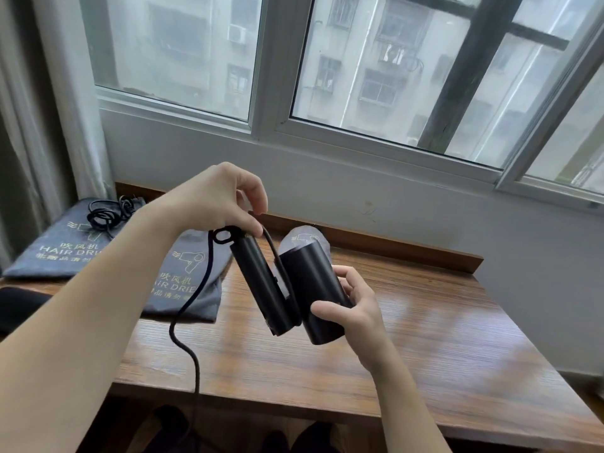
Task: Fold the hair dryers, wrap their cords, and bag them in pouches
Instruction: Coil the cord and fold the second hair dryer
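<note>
A black hair dryer [309, 279] is held in the air above the wooden table [425, 338], its handle [261, 286] folded against the barrel. My right hand [353, 305] grips the barrel from the right. My left hand [215, 197] pinches the black cord [192, 308] at the handle's top end, beside the hanging loop. The cord drops past the table's front edge. Two grey pouches printed "HAIR DRIER" lie on the left: one pouch [192, 279] near the dryer, another pouch [55, 243] further left with a coiled cord [108, 214] on it.
A white wall and a large window [359, 76] rise right behind the table. A curtain [49, 109] hangs at the far left. A dark object [19, 305] sits at the left edge. Dark shoes or feet show below the table's front edge.
</note>
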A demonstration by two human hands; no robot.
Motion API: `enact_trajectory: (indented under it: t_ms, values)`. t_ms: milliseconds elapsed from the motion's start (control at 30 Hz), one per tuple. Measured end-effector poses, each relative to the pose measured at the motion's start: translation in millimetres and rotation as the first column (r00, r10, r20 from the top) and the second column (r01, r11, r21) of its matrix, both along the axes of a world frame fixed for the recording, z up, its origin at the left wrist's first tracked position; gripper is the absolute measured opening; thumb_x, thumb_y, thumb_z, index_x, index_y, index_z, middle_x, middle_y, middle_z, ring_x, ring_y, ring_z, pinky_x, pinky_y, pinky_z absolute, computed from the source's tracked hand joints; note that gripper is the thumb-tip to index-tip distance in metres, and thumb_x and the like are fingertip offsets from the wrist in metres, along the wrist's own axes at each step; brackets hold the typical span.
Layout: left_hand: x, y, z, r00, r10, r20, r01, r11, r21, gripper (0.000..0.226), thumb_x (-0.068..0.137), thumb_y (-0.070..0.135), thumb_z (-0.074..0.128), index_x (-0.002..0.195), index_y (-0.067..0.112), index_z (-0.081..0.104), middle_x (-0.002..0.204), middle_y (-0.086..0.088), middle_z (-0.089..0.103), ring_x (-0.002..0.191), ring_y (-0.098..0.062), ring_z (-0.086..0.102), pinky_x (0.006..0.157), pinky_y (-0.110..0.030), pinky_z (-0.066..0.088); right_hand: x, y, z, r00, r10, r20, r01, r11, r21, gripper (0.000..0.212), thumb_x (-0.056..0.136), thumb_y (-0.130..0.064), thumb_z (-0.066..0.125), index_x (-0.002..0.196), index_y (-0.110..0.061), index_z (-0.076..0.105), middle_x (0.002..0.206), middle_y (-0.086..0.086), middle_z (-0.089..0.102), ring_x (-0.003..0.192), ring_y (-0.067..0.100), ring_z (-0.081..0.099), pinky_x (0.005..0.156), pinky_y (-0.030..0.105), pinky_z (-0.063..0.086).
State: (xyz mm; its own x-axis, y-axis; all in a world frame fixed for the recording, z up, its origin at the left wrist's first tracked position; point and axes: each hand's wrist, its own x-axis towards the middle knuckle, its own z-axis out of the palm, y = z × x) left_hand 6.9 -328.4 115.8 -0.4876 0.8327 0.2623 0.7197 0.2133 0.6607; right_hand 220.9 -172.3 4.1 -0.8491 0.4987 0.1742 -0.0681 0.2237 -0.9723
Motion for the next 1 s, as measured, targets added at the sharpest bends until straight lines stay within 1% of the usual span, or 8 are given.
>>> enact_trajectory:
  t_ms: [200, 333, 433, 500, 600, 700, 867, 1000]
  values:
    - [-8.5, -4.3, -14.6, 0.972, -0.091, 0.215, 0.075, 0.994, 0.084, 0.027, 0.073, -0.007, 0.078, 0.083, 0.017, 0.071, 0.084, -0.005, 0.074, 0.074, -0.023, 0.067, 0.071, -0.033, 0.052, 6.6, 7.6, -8.4, 0.997, 0.061, -0.037, -0.064, 0.995, -0.073, 0.062, 0.061, -0.031, 0.079, 0.118, -0.018, 0.060, 0.110, 0.021, 0.066, 0.099, 0.041, 0.066, 0.081, 0.044, 0.056]
    - [-1.8, 2.2, -39.4, 0.962, -0.063, 0.264, 0.061, 0.998, 0.016, 0.014, 0.078, 0.001, 0.078, 0.084, 0.010, 0.072, 0.073, -0.006, 0.071, 0.063, -0.016, 0.063, 0.054, -0.028, 0.048, 4.6, -0.1, -7.4, 0.986, 0.049, -0.160, -0.072, 0.987, -0.140, 0.074, 0.073, -0.033, 0.072, 0.141, -0.027, 0.047, 0.128, 0.015, 0.062, 0.118, 0.037, 0.060, 0.099, 0.051, 0.051]
    - [11.4, 14.3, -52.8, 0.983, -0.007, 0.181, 0.013, 0.999, -0.031, 0.004, 0.082, 0.013, 0.078, 0.084, 0.015, 0.075, 0.068, -0.003, 0.071, 0.058, -0.008, 0.063, 0.054, -0.027, 0.050, -1.4, -5.1, -2.7, 0.982, 0.041, -0.185, -0.056, 0.995, -0.077, 0.077, 0.077, -0.035, 0.067, 0.148, -0.038, 0.037, 0.137, 0.007, 0.056, 0.124, 0.032, 0.056, 0.103, 0.055, 0.047]
    - [21.7, 19.4, -56.6, 0.992, 0.008, 0.125, 0.002, 0.997, -0.076, 0.010, 0.086, 0.015, 0.073, 0.080, 0.023, 0.075, 0.057, 0.007, 0.067, 0.048, 0.000, 0.057, 0.050, -0.016, 0.046, -3.2, -6.8, -1.6, 0.983, 0.018, -0.185, -0.030, 0.998, -0.059, 0.079, 0.077, -0.036, 0.066, 0.148, -0.045, 0.034, 0.138, 0.003, 0.056, 0.126, 0.030, 0.056, 0.105, 0.057, 0.046]
    - [35.7, 21.9, -59.5, 0.998, -0.007, 0.061, 0.018, 0.985, -0.174, 0.025, 0.088, 0.022, 0.070, 0.070, 0.039, 0.068, 0.052, 0.013, 0.064, 0.048, -0.001, 0.056, 0.051, -0.014, 0.044, -5.5, -9.9, -2.1, 0.978, -0.058, -0.202, 0.050, 0.998, -0.044, 0.077, 0.081, -0.032, 0.063, 0.148, -0.052, 0.029, 0.133, -0.004, 0.059, 0.121, 0.021, 0.060, 0.100, 0.048, 0.052]
    - [43.5, 20.5, -56.4, 0.999, -0.016, 0.040, 0.024, 0.976, -0.215, 0.016, 0.089, 0.028, 0.069, 0.074, 0.034, 0.069, 0.056, 0.007, 0.064, 0.060, -0.010, 0.063, 0.060, -0.022, 0.050, -7.3, -12.5, -1.4, 0.973, -0.119, -0.196, 0.129, 0.991, 0.040, 0.079, 0.086, -0.030, 0.056, 0.149, -0.056, 0.017, 0.127, -0.015, 0.057, 0.113, 0.007, 0.061, 0.087, 0.030, 0.057]
    - [48.3, 19.6, -53.4, 0.999, -0.035, -0.002, 0.034, 0.975, -0.220, 0.024, 0.091, 0.019, 0.065, 0.074, 0.035, 0.069, 0.052, 0.016, 0.061, 0.052, -0.003, 0.059, 0.057, -0.018, 0.047, -4.8, -8.0, 7.2, 0.989, -0.085, -0.122, 0.101, 0.985, 0.136, 0.094, 0.081, -0.020, 0.065, 0.146, -0.062, 0.013, 0.127, -0.011, 0.054, 0.107, 0.012, 0.063, 0.084, 0.035, 0.060]
    - [48.2, 18.4, -56.5, 0.994, -0.057, 0.089, 0.076, 0.970, -0.232, 0.021, 0.094, 0.015, 0.060, 0.089, 0.032, 0.070, 0.063, 0.016, 0.068, 0.052, -0.002, 0.061, 0.054, -0.019, 0.046, -5.9, -12.7, 5.8, 0.959, -0.200, -0.203, 0.217, 0.974, 0.067, 0.090, 0.085, -0.004, 0.072, 0.148, -0.050, 0.028, 0.107, -0.028, 0.062, 0.103, 0.008, 0.066, 0.079, 0.032, 0.060]
